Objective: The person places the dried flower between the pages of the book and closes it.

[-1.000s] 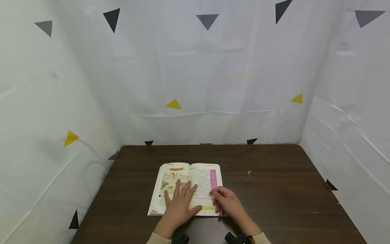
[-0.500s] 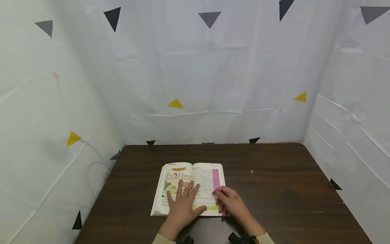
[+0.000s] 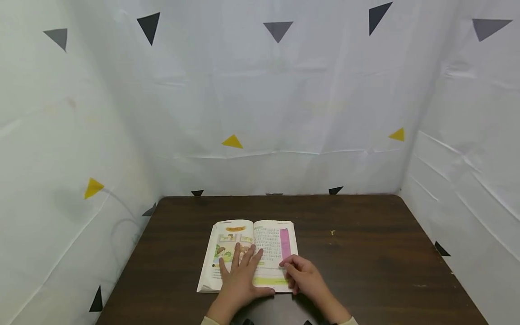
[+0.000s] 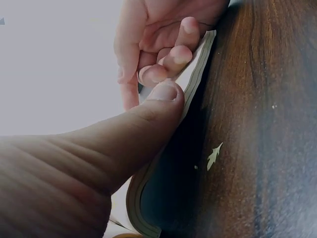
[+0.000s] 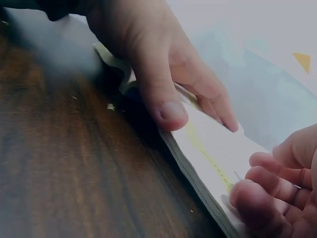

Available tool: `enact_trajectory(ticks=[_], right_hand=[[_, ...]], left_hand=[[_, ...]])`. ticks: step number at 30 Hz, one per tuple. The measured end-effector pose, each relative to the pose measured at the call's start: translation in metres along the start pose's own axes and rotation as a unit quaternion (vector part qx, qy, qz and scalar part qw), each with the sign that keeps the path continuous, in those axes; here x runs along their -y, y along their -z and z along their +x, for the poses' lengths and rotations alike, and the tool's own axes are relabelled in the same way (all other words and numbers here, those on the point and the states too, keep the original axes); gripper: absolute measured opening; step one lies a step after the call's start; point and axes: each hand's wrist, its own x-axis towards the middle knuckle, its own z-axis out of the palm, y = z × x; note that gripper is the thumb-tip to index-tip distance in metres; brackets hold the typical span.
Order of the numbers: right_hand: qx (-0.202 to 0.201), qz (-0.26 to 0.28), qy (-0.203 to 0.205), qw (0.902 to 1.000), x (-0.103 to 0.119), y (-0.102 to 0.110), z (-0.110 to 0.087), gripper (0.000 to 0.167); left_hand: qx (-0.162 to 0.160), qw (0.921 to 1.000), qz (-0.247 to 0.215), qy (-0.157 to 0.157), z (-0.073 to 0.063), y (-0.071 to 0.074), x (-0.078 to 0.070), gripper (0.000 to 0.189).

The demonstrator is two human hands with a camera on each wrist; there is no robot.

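Note:
An open book (image 3: pixel 270 272) with printed text, coloured pictures and a pink strip lies on the dark table. Spread across its pages is my left hand (image 3: pixel 239 280), fingers straight and reaching over the left page and the fold. Its thumb (image 4: pixel 166 94) lies along the book's near edge. At the right page's outer edge is my right hand (image 3: pixel 304 275), its thumb and forefinger close together near the pink strip. In the right wrist view, my right fingers (image 5: pixel 255 198) are loosely bent just over the page, and nothing shows between them.
The wooden table (image 3: pixel 365 271) stretches out on both sides of the book. A small pale scrap (image 3: pixel 332 232) lies to the book's right. White sheeting (image 3: pixel 308 104) with black, grey and yellow triangles stands around the back and sides.
My left thumb has slid from the right page down to the book's near edge. The right hand keeps its place by the page edge. The head view has shifted slightly.

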Motion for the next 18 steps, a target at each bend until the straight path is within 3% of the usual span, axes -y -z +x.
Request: enact_trajectory(ticks=[4,9,15,18], right_hand=[[0.020,-0.014,-0.003,0.9997,0.004,0.003,-0.009,0.025],[0.048,-0.091,0.005,0.9947,0.003,0.012,-0.025,0.018],[0.082,-0.182,0.065,0.9777,0.002,0.020,-0.043,0.015],[0.073,-0.226,0.083,0.9678,0.007,0.033,-0.044,0.013]], left_hand=[[-0.007,1.0000,-0.002,-0.002,-0.001,-0.001,0.001,0.119],[-0.006,1.0000,-0.005,-0.005,-0.004,-0.001,0.002,0.120],[-0.010,0.9999,0.006,-0.008,-0.003,0.000,0.002,0.121],[-0.012,0.9999,0.007,-0.005,-0.002,-0.001,0.003,0.121]])
